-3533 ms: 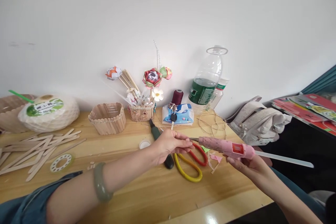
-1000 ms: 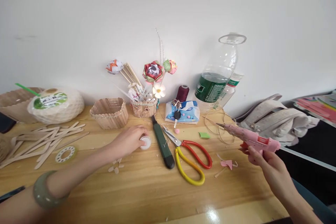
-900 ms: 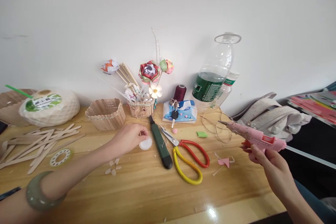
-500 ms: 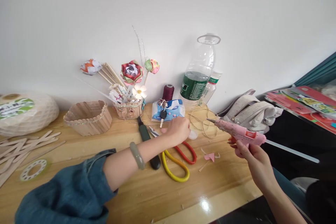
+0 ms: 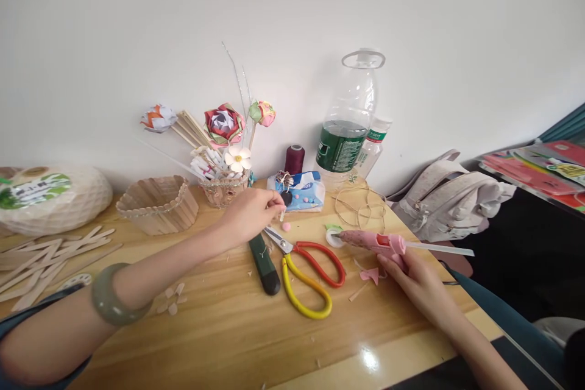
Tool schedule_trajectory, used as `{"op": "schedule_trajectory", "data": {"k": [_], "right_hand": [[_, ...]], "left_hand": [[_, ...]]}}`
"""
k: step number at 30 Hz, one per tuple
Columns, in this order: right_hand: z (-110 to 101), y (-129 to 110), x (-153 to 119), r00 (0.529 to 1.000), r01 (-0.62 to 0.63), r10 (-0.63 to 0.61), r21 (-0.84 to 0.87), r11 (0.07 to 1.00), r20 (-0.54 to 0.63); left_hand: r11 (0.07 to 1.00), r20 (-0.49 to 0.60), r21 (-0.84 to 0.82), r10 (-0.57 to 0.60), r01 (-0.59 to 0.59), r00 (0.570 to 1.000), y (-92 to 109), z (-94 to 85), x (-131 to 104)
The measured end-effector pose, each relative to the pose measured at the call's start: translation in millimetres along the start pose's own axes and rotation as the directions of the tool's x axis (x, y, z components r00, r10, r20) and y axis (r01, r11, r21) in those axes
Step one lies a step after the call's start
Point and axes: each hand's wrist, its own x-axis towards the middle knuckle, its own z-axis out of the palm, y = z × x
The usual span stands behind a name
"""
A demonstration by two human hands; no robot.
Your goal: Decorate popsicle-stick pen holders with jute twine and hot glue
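Observation:
My right hand [image 5: 418, 283] grips a pink glue gun [image 5: 377, 242] with a long glue stick out of its back; its nozzle is at a small white round lid [image 5: 335, 236]. My left hand [image 5: 256, 213], a green bangle on its wrist, is above the table with fingers pinched together near the keys; whatever is between the fingertips is too small to name. Below it lie scissors [image 5: 315, 277] with red and yellow handles and a dark green tool [image 5: 264, 265]. A pink pompom [image 5: 286, 226] sits just right of the hand.
Behind stand a wooden-stick basket [image 5: 158, 207], a flower-filled holder [image 5: 223, 190], a purple thread spool [image 5: 295, 158], a blue tissue pack [image 5: 304, 192] and a large bottle [image 5: 345, 140]. Craft sticks [image 5: 50, 262] lie left, a pink scrap [image 5: 370, 275] front right, a backpack [image 5: 445, 201] at right.
My left hand has moved left, away from the tissue pack. My right hand has lowered the glue gun leftward to the white lid. Small pale petal-like pieces now show at lower left.

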Motion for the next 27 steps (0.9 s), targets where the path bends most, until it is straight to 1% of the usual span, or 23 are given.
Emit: {"op": "schedule_trajectory", "data": {"k": [2, 4, 7, 10, 12, 14, 16, 18, 20, 24, 27], "right_hand": [[5.1, 1.5, 2.5, 1.000, 0.012, -0.012, -0.026, 1.000, 0.029], [9.0, 3.5, 4.1, 0.999, 0.027, -0.025, -0.056, 0.998, 0.038], [11.7, 7.6, 4.0, 0.998, 0.059, -0.057, -0.107, 0.993, 0.020], [10.3, 13.3, 1.6, 0.994, 0.104, -0.106, -0.128, 0.986, -0.013], [7.3, 17.7, -0.8, 0.990, 0.131, -0.138, -0.143, 0.981, -0.041], [3.7, 21.6, -3.3, 0.983, 0.171, -0.180, -0.176, 0.970, -0.037], [1.2, 25.5, -4.9, 0.973, 0.228, -0.230, -0.195, 0.954, 0.011], [1.6, 30.6, -4.9, 0.957, 0.289, -0.281, -0.180, 0.940, 0.068], [5.2, 37.6, -3.4, 0.943, 0.331, -0.320, -0.160, 0.930, 0.087], [13.8, 48.5, -1.0, 0.936, 0.350, -0.342, -0.155, 0.924, 0.079], [12.3, 42.5, -2.8, 0.933, 0.359, -0.349, -0.157, 0.920, 0.089]], "left_hand": [[1.000, -0.021, 0.002, -0.023, 0.023, 1.000, -9.1, -5.7, -1.9], [0.999, -0.020, -0.011, -0.033, 0.033, 0.999, -16.7, -7.3, -1.4], [0.999, -0.009, -0.036, -0.016, 0.016, 1.000, -26.9, -6.4, -1.5], [0.998, 0.001, -0.064, 0.005, -0.005, 1.000, -38.1, -6.9, -6.6], [0.997, 0.003, -0.083, 0.005, -0.005, 1.000, -45.9, -9.4, -12.7], [0.995, -0.002, -0.101, -0.005, 0.005, 1.000, -53.1, -13.6, -19.9], [0.993, -0.007, -0.118, -0.022, 0.021, 1.000, -59.7, -18.8, -27.5], [0.991, -0.009, -0.130, -0.041, 0.040, 0.999, -66.1, -24.1, -35.4], [0.989, -0.013, -0.134, -0.063, 0.061, 0.998, -72.9, -28.6, -43.5], [0.985, -0.012, -0.144, -0.097, 0.094, 0.995, -86.3, -33.9, -59.5], [0.981, -0.001, -0.157, -0.117, 0.115, 0.993, -94.1, -36.3, -69.6]]}}
